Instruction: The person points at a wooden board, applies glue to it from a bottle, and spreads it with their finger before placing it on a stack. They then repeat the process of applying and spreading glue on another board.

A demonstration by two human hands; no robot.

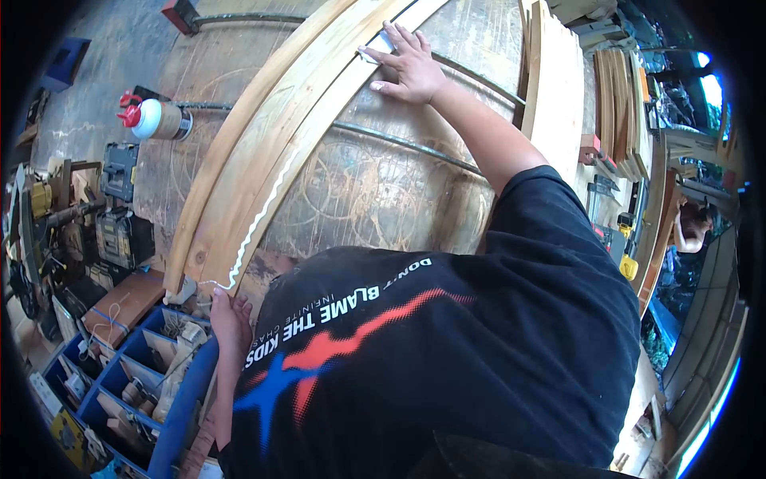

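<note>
Several curved wooden strips [263, 152] lie side by side in an arc across a worn round work table [375, 191]. A wavy white bead of glue [259, 219] runs along the inner strip. My right hand [411, 64] is stretched out to the far end of the arc. It lies flat with fingers spread on the inner strip, beside a small white patch. My left hand [230, 318] grips the near end of the inner strip, where the glue bead ends. My black printed shirt [431, 359] hides the table's near edge.
A glue bottle with a red nozzle [155, 120] lies at the table's left edge. Blue bins of small parts [120, 375] and power-tool cases [120, 172] stand on the floor to the left. Stacked boards [558, 80] stand at the right, with another person [692, 227] beyond them.
</note>
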